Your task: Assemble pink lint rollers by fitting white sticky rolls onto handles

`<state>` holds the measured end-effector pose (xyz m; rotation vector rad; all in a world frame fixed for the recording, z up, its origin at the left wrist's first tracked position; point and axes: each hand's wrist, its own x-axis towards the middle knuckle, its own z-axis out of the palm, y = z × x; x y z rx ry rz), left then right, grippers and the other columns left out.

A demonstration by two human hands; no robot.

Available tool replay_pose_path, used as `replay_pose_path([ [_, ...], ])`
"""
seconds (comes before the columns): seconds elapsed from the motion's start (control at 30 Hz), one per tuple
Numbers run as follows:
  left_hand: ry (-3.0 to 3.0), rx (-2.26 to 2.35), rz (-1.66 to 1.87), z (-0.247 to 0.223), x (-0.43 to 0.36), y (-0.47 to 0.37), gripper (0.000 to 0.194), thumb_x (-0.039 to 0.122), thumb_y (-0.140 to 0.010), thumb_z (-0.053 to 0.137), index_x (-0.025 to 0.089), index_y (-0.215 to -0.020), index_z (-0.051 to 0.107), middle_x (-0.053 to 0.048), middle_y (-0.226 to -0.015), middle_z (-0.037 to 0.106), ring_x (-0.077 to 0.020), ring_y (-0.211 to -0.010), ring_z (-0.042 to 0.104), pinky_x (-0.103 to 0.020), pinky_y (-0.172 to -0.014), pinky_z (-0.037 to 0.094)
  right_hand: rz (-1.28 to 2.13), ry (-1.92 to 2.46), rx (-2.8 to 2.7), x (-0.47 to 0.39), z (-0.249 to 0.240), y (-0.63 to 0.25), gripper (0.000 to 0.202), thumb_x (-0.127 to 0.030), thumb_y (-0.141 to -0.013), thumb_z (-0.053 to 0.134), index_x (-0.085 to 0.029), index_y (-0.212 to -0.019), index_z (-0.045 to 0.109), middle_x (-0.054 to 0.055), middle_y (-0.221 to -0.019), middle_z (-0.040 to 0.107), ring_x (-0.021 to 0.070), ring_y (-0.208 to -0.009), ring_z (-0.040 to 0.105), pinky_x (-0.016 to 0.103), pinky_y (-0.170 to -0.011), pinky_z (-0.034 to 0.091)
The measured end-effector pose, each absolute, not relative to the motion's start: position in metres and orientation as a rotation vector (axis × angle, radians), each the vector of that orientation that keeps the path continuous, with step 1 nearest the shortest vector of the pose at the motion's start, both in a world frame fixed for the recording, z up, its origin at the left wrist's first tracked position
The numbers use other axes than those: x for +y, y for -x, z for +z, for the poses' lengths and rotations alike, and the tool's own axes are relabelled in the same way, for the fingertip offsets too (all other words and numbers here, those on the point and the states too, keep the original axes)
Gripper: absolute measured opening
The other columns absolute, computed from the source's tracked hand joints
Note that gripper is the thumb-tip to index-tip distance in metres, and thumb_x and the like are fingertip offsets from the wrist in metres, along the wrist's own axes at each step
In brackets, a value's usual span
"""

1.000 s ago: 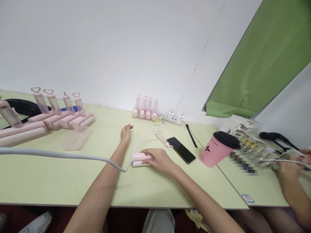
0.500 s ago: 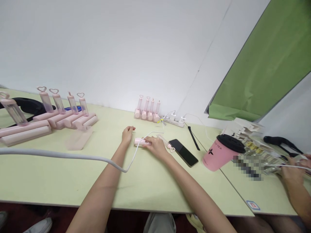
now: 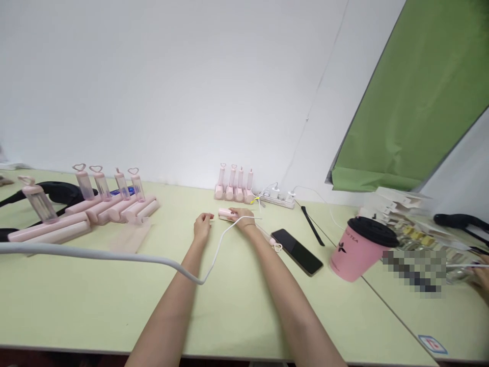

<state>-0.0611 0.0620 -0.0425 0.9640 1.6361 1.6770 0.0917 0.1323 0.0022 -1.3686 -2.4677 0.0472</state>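
My right hand (image 3: 243, 216) is closed over a small pink cylinder (image 3: 225, 214) that lies sideways, low over the table. Part of the cylinder is hidden under the fingers. To its left, my left hand (image 3: 202, 227) rests by the table top with its fingers curled in; whatever is between them is hidden. A slim pink tube with a heart-shaped loop (image 3: 275, 245) lies beside my right wrist, partly covered by it. Right of that is a black phone (image 3: 297, 251). Behind my hands, several clear tubes on pink cylinders (image 3: 234, 191) stand in a row by the wall.
On the left, larger pink cylinders (image 3: 110, 208) bear clear tubes with heart loops. A blurred white cable (image 3: 153, 259) crosses the near view. A power strip (image 3: 280, 200), a black strap (image 3: 312, 226) and a pink cup (image 3: 357, 252) stand rightward. Another person's hand (image 3: 483, 275) is at the right edge.
The camera view has tilted and shifted, so the table sits lower in view. My right hand, with the pink cylinder, has moved slightly away from me. My left hand stays curled beside it.
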Motion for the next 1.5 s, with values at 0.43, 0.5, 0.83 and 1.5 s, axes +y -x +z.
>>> replay_pose_path([
  [0.43, -1.033, 1.7, 1.65, -0.045, 0.063, 0.06, 0.025, 0.03, -0.078, 0.042, 0.013, -0.085, 0.06, -0.007, -0.095, 0.062, -0.0162, -0.089, 0.056, -0.023, -0.064, 0.044, 0.01, 1.298, -2.483, 0.125, 0.001, -0.101, 0.041, -0.049, -0.083, 0.051, -0.024, -0.113, 0.063, 0.004, -0.105, 0.063, 0.0203, -0.097, 0.057, 0.027, -0.084, 0.038],
  [0.5, -1.031, 1.699, 1.647, -0.044, 0.063, 0.06, 0.025, 0.029, -0.078, 0.041, 0.013, -0.084, 0.06, -0.007, -0.095, 0.062, -0.0161, -0.089, 0.056, -0.022, -0.063, 0.044, 0.008, 1.161, -2.53, 0.105, 0.002, -0.109, 0.039, -0.047, -0.084, 0.05, -0.024, -0.113, 0.062, 0.003, -0.104, 0.063, 0.0196, -0.097, 0.057, 0.026, -0.083, 0.038],
  [0.83, -1.109, 1.757, 1.613, -0.049, 0.063, 0.062, 0.025, 0.029, -0.078, 0.042, 0.014, -0.085, 0.061, -0.006, -0.094, 0.063, -0.0161, -0.09, 0.055, -0.025, -0.073, 0.042, 0.287, 0.867, -2.625, -0.007, 0.011, -0.16, 0.036, -0.049, -0.083, 0.051, -0.024, -0.106, 0.064, 0.0, -0.097, 0.065, 0.016, -0.089, 0.06, 0.023, -0.076, 0.038],
  [1.5, -1.376, 1.896, 1.371, -0.041, 0.052, 0.054, 0.02, 0.025, -0.08, 0.045, 0.014, -0.084, 0.062, -0.005, -0.092, 0.064, -0.0165, -0.088, 0.055, -0.025, -0.078, 0.037, 0.452, 1.207, -2.383, -0.029, 0.008, -0.149, 0.034, -0.032, -0.075, 0.061, -0.036, -0.109, 0.063, -0.007, -0.108, 0.061, 0.0177, -0.099, 0.056, 0.026, -0.083, 0.037],
])
